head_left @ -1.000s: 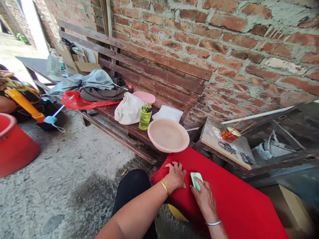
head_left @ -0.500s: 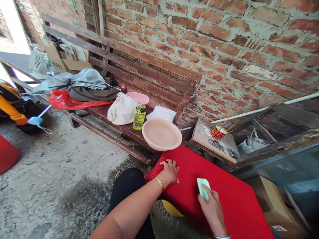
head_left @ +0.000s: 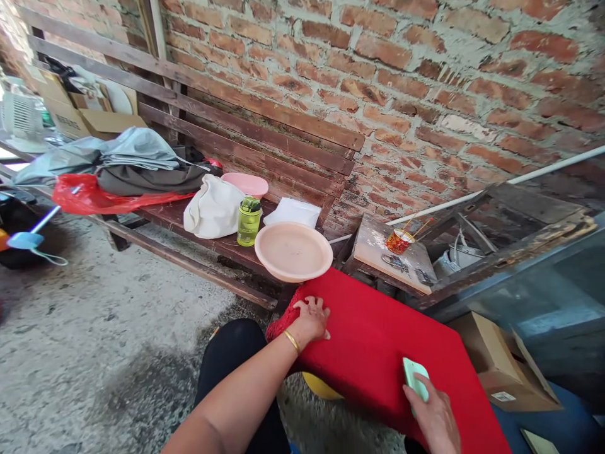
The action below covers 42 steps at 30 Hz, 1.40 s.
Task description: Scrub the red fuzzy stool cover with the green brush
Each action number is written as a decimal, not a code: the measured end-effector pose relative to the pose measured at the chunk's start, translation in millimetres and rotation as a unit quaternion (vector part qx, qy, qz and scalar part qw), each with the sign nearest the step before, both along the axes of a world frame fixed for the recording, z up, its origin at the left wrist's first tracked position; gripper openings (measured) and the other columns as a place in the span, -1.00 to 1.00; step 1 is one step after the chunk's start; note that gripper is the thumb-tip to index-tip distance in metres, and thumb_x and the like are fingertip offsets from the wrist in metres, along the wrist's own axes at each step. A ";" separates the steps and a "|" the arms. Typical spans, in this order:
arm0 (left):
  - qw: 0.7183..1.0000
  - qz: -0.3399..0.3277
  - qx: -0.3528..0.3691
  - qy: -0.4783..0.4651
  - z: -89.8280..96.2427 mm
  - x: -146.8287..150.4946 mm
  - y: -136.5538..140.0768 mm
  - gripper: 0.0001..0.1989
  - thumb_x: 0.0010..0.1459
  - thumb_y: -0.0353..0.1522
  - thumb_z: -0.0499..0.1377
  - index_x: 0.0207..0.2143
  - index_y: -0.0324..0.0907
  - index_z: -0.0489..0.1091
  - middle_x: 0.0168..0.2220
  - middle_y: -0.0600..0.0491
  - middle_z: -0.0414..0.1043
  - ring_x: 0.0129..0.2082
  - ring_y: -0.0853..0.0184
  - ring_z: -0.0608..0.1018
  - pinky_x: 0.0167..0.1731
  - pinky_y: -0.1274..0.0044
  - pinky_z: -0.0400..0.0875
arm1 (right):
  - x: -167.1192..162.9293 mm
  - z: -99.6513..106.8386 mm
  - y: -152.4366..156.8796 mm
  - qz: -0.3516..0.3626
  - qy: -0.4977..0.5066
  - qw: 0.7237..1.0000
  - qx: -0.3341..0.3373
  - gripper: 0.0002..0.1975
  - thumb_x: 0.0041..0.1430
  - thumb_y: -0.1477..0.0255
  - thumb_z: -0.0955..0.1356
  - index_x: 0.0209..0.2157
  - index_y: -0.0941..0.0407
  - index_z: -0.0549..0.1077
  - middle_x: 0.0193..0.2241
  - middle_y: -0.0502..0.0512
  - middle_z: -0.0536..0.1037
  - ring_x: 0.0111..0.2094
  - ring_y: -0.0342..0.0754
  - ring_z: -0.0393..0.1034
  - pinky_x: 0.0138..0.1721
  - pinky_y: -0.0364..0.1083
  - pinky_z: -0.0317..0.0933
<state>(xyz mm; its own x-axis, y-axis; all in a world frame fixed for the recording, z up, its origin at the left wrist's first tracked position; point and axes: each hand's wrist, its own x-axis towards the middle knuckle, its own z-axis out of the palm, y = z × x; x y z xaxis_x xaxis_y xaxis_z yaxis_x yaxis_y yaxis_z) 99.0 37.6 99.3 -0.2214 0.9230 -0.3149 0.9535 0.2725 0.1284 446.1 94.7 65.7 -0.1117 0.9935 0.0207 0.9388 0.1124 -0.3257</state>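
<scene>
A red cloth [head_left: 363, 328] covers a long low surface in front of me, with a bunched, textured edge at its left end. My left hand [head_left: 312, 317] rests on that end, its fingers spread and bent against the fabric. In my right hand [head_left: 437, 410] is a palm-sized mint-green scrub brush [head_left: 416, 376], held on the cloth farther right; its underside is hidden. A pale pink basin [head_left: 293, 252] sits just past the cloth's far left corner.
A wooden bench [head_left: 198, 252] bears a green bottle [head_left: 249, 222], a white bag [head_left: 215, 208] and folded clothes [head_left: 142, 151]. A small table [head_left: 368, 243] holds a red cup [head_left: 399, 241]. A cardboard box [head_left: 501, 366] stands right, below a brick wall [head_left: 378, 63].
My right hand has moved the scrub brush right and nearer to me along the cloth. My left hand stays at the cloth's left end. The view has turned slightly right.
</scene>
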 end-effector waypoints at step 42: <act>0.999 -0.004 -0.032 -0.003 15.0 -3.7 -4.6 -0.28 0.10 0.03 0.21 0.29 0.14 0.17 0.32 -0.14 0.05 0.22 -0.14 0.12 -0.04 -0.01 0.25 | -43.9 18.2 -44.5 0.080 0.069 0.994 -0.014 -0.47 0.09 0.06 0.23 -0.02 0.05 0.50 -0.17 0.15 0.43 -0.12 0.07 0.44 -0.06 -0.02 0.30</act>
<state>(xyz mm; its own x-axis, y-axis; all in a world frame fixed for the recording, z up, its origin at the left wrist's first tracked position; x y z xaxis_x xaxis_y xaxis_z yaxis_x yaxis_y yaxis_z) 95.3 33.1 114.3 -0.2121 0.9026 -0.3745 0.9549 0.2730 0.1170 402.2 50.2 83.8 -0.2664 0.9637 0.0201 0.8560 0.2461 -0.4547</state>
